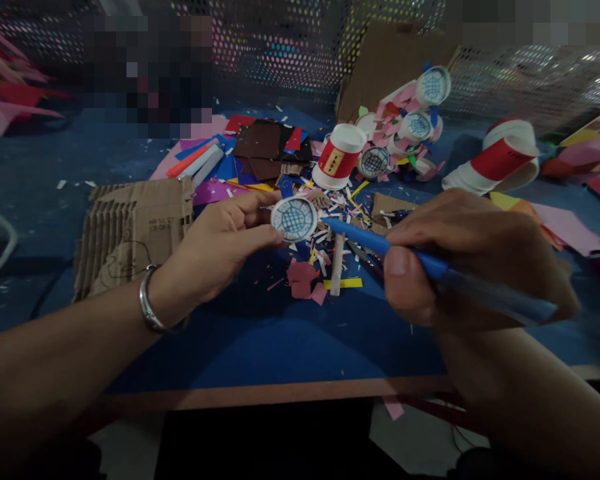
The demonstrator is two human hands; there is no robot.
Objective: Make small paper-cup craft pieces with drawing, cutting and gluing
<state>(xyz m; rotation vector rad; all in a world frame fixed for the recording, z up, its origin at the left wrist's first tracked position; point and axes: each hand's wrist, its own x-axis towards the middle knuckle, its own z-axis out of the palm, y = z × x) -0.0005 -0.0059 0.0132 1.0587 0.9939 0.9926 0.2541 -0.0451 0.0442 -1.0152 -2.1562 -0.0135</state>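
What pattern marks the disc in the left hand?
A blue grid on the white disc; head view.

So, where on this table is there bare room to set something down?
Mostly bare: the front of the blue table, between pink scraps and its edge; also, beyond the corrugated cardboard, a patch with white flecks. Crowded: the middle, with cut scraps between left hand and right hand, cups behind.

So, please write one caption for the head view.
Left hand holds a patterned disc, right hand a blue marker, near paper scraps.
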